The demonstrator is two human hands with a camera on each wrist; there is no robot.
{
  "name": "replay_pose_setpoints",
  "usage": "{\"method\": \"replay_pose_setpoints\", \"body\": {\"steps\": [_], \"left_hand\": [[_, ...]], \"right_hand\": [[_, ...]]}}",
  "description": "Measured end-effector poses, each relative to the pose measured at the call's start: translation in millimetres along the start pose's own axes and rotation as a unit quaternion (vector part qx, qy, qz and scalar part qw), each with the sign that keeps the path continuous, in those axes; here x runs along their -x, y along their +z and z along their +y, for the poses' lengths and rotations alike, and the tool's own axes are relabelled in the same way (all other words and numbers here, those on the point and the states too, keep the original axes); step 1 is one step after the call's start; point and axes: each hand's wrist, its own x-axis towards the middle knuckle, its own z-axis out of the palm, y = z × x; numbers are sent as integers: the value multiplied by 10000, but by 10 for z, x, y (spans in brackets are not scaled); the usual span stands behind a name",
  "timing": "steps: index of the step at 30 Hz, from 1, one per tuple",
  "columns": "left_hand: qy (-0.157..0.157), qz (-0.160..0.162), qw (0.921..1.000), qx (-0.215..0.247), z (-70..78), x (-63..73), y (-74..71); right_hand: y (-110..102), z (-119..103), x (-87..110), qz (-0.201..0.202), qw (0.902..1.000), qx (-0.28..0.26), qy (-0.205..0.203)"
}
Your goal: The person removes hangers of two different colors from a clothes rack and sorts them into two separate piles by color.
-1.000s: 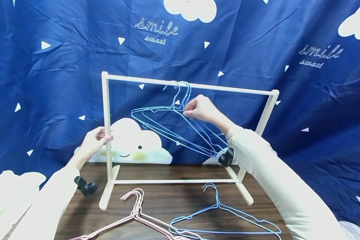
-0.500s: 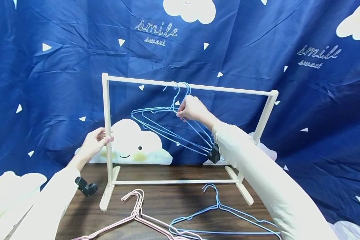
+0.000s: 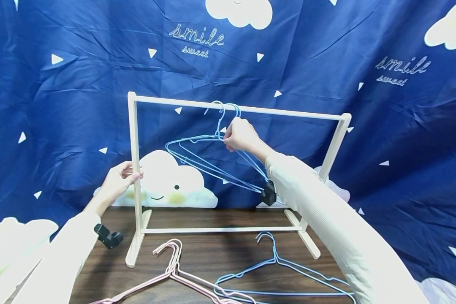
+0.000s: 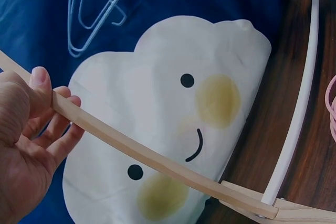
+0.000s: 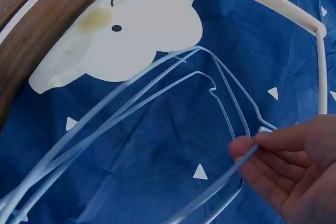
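A white wooden clothes rack (image 3: pixel 182 102) stands on the table with a few blue wire hangers (image 3: pixel 197 162) at the middle of its top rail. My right hand (image 3: pixel 242 134) pinches the nearest blue hanger just beside its neck. In the right wrist view, thumb and fingers close on the blue wire (image 5: pixel 231 169), and the other hangers lie close behind. The nearest hanger's hook (image 3: pixel 222 110) arches over the rail. At the left, my left hand (image 3: pixel 118 179) grips the rack's upright post (image 4: pixel 142 148), thumb on the near side and fingers behind.
On the dark wooden table (image 3: pixel 201 253), pink hangers (image 3: pixel 172 270) lie at the front left. More blue hangers (image 3: pixel 277 258) lie to their right, partly overlapping them. A blue cloud-print curtain (image 3: pixel 80 84) hangs behind the rack.
My right hand has moved left from beside the hangers onto the nearest one's neck. That hanger's hook has shifted slightly left and up on the rail. The left hand stays put.
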Motion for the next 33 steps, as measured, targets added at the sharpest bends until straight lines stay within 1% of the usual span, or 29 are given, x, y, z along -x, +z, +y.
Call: {"method": "replay_pose_setpoints", "body": {"steps": [3, 6, 8, 12, 16, 20, 24, 27, 30, 33], "left_hand": [[-3, 4, 9999, -123, 7, 1, 4], [13, 5, 9999, -110, -8, -2, 13], [51, 1, 10000, -60, -22, -5, 15], [115, -27, 9999, 70, -29, -10, 16], [94, -45, 9998, 141, -15, -4, 10], [55, -9, 10000, 76, 8, 6, 1], [37, 11, 10000, -59, 13, 9, -6], [63, -1, 10000, -55, 4, 5, -11], [91, -30, 9999, 100, -13, 3, -6], [120, -55, 9997, 205, -19, -8, -2]], "right_hand": [[-22, -7, 12, 288, 9996, 15, -9], [-60, -9, 41, 493, 9988, -66, -17], [-91, -12, 68, 606, 9980, -160, -97], [-140, -25, 144, 617, 9972, -352, -250], [-114, 4, 266, 457, 9965, -450, -534], [10, 93, 441, 358, 9939, -483, -922], [198, 227, 645, 306, 9912, -429, -1217], [341, 332, 811, 219, 9905, -432, -1286], [473, 438, 971, 88, 9912, -525, -1208], [593, 551, 1122, 56, 9916, -678, -1103]]}}
